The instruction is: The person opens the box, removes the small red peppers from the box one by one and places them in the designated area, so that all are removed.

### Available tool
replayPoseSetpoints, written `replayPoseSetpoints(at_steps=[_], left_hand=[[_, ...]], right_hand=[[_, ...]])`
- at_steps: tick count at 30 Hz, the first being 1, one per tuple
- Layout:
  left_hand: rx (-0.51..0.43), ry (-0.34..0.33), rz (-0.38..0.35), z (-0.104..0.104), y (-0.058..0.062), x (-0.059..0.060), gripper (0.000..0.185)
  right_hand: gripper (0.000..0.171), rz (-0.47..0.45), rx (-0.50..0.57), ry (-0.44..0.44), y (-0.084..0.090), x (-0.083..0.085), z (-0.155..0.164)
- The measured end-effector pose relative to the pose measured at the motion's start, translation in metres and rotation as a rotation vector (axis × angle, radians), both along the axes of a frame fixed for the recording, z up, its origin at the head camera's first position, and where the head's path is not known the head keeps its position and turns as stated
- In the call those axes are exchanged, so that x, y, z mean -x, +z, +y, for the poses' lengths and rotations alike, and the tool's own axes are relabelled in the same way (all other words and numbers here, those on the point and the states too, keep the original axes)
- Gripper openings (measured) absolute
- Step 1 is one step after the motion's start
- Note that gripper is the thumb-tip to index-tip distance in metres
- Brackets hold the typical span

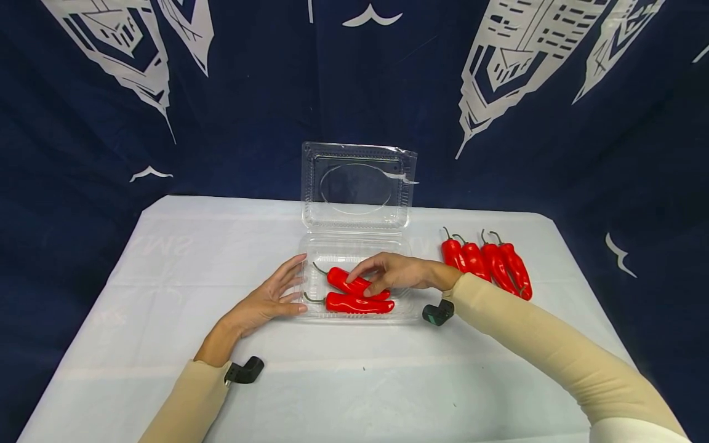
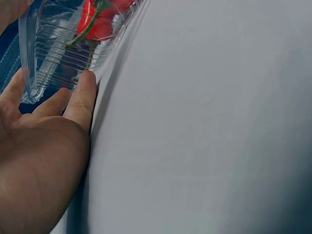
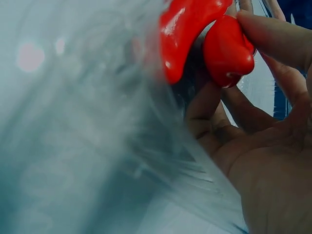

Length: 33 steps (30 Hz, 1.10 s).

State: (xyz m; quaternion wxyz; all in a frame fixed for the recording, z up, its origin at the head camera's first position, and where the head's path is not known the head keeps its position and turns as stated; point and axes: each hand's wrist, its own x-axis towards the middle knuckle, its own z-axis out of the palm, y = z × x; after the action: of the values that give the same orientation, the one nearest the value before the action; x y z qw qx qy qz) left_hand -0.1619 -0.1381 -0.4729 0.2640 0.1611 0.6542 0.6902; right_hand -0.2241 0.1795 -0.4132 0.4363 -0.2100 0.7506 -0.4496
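A clear plastic clamshell box point(image 1: 318, 286) lies opened in front of me, its lid point(image 1: 357, 215) raised at the back. My right hand point(image 1: 396, 271) reaches into the box and pinches the upper red pepper point(image 1: 339, 280) between thumb and fingers; the right wrist view shows this pepper point(image 3: 226, 53) between the fingertips. Below it, a second red pepper point(image 1: 354, 303) lies along the front of the box, its green stem to the left. My left hand point(image 1: 266, 301) has its fingers extended along the box's left side, fingertips point(image 2: 87, 80) right at the ribbed wall.
Several red peppers point(image 1: 498, 267) lie side by side to the right, partly behind my right forearm. A white cloth point(image 1: 310, 394) covers the table. Behind it hangs a dark blue curtain point(image 1: 249, 123) with white prints.
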Motion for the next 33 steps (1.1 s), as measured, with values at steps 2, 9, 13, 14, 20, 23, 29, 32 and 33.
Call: replayPoseSetpoints(at_steps=[2,9,13,14,20,23,29,32,33], left_hand=[[0.0,0.0,-0.002,0.0002,-0.0002,0.0,0.102],[0.003,-0.004,0.005,0.0007,-0.0012,0.0011,0.101],[-0.005,-0.007,0.012,0.0007,-0.0008,0.0014,0.102],[-0.005,-0.008,0.014,0.0005,-0.0008,0.0014,0.102],[0.004,0.0,-0.002,0.0002,-0.0007,0.0005,0.101],[0.005,0.001,-0.006,0.0002,0.0001,-0.0003,0.102],[0.004,0.0,-0.002,0.0001,0.0002,-0.0006,0.104],[0.007,0.002,-0.001,0.0,0.0002,-0.0004,0.103],[0.008,0.002,-0.001,0.0,0.0001,-0.0004,0.103]], right_hand=[[0.043,-0.002,-0.008,-0.002,0.0002,0.0,0.0003],[0.041,0.014,-0.025,-0.006,0.0018,0.0003,0.0008],[0.041,0.012,-0.017,-0.003,0.0023,0.0005,0.0005],[0.041,0.008,-0.017,-0.002,0.0025,0.0006,0.0005],[0.041,-0.002,-0.022,0.005,0.0026,0.0007,0.0003],[0.04,-0.006,-0.021,0.003,0.0013,0.0011,0.0003],[0.039,0.008,-0.019,-0.021,0.0033,0.0007,0.0001],[0.039,0.017,-0.019,-0.029,0.0051,0.0003,0.0008],[0.038,0.022,-0.022,-0.031,0.0056,0.0004,0.0011]])
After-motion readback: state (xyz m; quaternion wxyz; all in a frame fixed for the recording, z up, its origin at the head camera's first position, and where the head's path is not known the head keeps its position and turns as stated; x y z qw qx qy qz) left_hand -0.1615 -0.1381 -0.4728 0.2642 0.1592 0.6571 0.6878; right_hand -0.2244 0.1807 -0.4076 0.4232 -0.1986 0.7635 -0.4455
